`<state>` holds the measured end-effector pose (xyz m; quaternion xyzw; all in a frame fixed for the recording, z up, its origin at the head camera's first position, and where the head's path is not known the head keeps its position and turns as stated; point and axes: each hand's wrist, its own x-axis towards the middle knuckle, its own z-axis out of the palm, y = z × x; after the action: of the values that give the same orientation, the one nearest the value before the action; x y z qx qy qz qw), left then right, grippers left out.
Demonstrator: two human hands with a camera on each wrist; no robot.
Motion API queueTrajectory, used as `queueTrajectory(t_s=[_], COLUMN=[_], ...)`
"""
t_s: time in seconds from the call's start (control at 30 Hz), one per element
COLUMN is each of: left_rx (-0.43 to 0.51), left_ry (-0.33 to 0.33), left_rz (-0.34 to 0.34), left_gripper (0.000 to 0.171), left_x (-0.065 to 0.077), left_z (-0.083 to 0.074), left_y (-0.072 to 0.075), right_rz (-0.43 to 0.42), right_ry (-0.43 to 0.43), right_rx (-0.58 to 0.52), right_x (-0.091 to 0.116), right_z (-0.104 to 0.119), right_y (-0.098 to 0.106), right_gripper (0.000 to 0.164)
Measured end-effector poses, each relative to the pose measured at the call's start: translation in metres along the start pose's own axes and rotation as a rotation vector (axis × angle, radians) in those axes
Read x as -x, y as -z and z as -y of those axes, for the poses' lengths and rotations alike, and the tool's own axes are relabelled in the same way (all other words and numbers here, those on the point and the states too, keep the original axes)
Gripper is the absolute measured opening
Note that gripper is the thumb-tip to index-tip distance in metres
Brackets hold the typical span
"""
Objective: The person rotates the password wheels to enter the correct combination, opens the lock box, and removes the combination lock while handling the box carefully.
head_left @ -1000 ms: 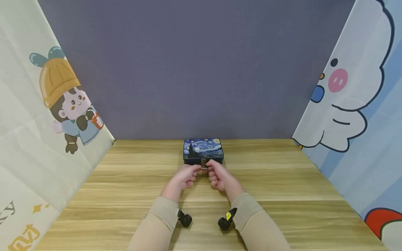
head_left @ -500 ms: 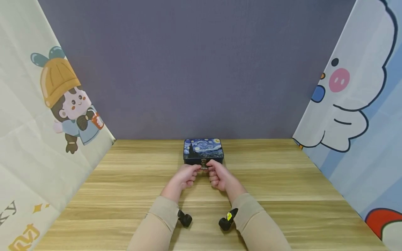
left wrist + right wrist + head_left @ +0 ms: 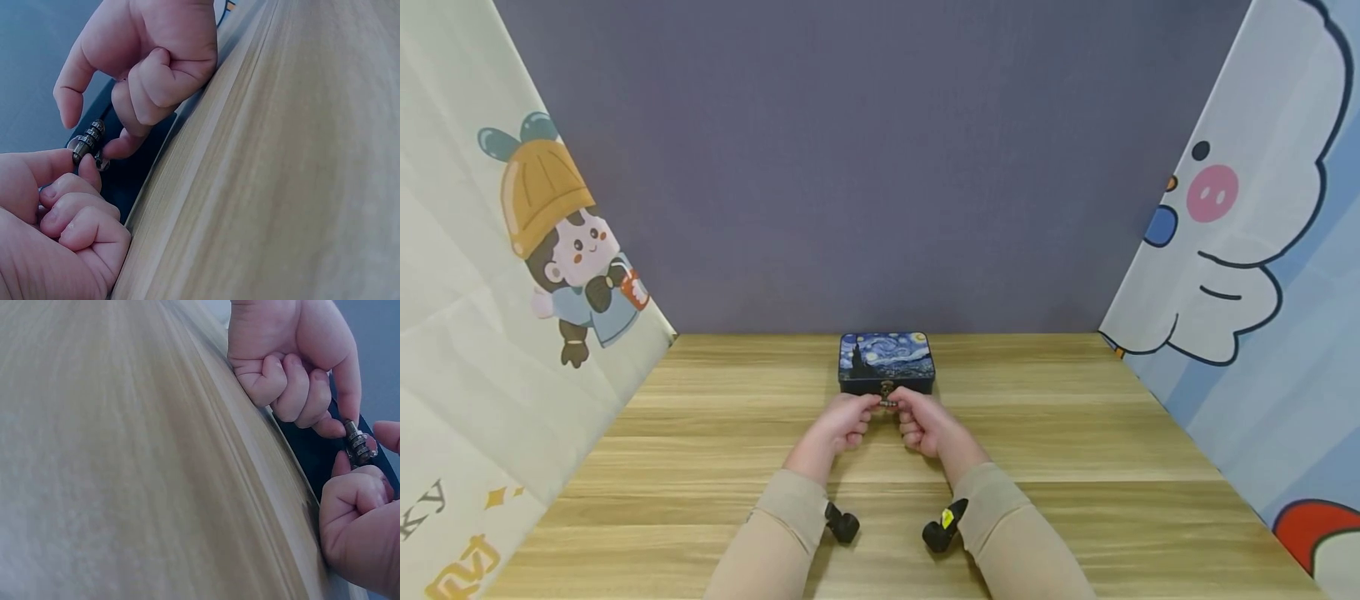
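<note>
A tin box [image 3: 887, 357] with a swirling night-sky painting on its lid stands shut at the table's back edge. From the clasp [image 3: 887, 386] on its front hangs a small metal combination padlock [image 3: 89, 140] with number dials. My left hand [image 3: 845, 419] pinches one end of the padlock between thumb and forefinger, its other fingers curled in. At the opposite end is my right hand [image 3: 927, 422]; its forefinger tip lies right at the padlock, while its thumb is lifted a little away from the dials. The right wrist view shows this gap beside the padlock [image 3: 359, 445] too.
The wooden table [image 3: 722, 433] spreads out around the box and both forearms. Behind the box rises a grey-purple panel [image 3: 880, 167]. Cartoon-printed cloths hang at the left [image 3: 452, 250] and right [image 3: 1292, 333]. Each cuff carries a small black camera.
The right thumb has shifted slightly inward over the padlock. My left hand keeps its pinch, and the box has stayed put.
</note>
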<state>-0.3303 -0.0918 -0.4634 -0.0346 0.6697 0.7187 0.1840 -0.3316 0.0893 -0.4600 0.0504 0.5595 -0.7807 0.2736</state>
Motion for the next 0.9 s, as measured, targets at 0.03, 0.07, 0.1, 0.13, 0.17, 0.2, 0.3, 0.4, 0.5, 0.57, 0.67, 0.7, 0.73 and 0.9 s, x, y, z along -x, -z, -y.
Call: queueTrajectory(t_s=[0.03,0.07,0.1,0.13,0.17,0.2,0.3,0.4,0.5,0.57,0.67,0.7,0.73,0.9], left_rx=[-0.002,-0.003,-0.003,0.001,0.003,0.002,0.003,0.004,0.004,0.004,0.001,-0.002,-0.004,-0.015], left_ry=[0.0,0.0,0.001,0.004,0.006,0.005,0.001,-0.004,-0.006,-0.004,-0.003,-0.005,-0.004,-0.002], left_rz=[-0.002,-0.004,-0.006,-0.008,-0.009,-0.008,-0.006,-0.001,0.003,0.002,-0.003,-0.005,-0.006,-0.009], left_gripper=[0.025,0.025,0.025,0.025,0.025,0.025,0.026,0.025,0.024,0.024,0.024,0.024,0.024,0.025], left_x=[0.0,-0.001,-0.001,-0.002,-0.002,-0.002,-0.003,-0.003,-0.003,-0.004,-0.006,-0.007,-0.008,-0.01], left_z=[0.0,0.001,0.001,0.001,0.001,0.001,0.002,0.002,0.002,0.003,0.003,0.004,0.004,0.004], left_y=[0.0,0.0,0.0,0.0,0.0,0.0,-0.001,-0.001,-0.001,-0.001,-0.001,-0.001,0.0,0.0], right_rz=[-0.002,-0.002,-0.001,-0.001,0.0,0.0,-0.007,-0.017,-0.025,-0.029,-0.031,-0.033,-0.035,-0.037], right_ry=[0.003,0.003,0.008,0.011,0.013,0.014,0.016,0.02,0.025,0.025,0.022,0.02,0.015,0.015], right_rx=[0.001,0.0,0.003,0.003,0.003,0.003,0.002,0.007,0.014,0.019,0.02,0.02,0.017,0.02], right_x=[0.0,-0.001,-0.001,-0.002,-0.002,-0.003,-0.005,-0.006,-0.008,-0.01,-0.012,-0.012,-0.013,-0.014], right_z=[0.0,0.0,0.0,-0.001,-0.001,-0.001,-0.002,-0.003,-0.003,-0.004,-0.004,-0.004,-0.004,-0.003], right_y=[0.0,0.0,0.0,0.0,-0.001,-0.001,-0.001,-0.001,-0.001,-0.001,0.0,0.0,0.0,0.0], right_gripper=[0.019,0.019,0.019,0.019,0.019,0.02,0.02,0.02,0.019,0.019,0.018,0.018,0.018,0.018])
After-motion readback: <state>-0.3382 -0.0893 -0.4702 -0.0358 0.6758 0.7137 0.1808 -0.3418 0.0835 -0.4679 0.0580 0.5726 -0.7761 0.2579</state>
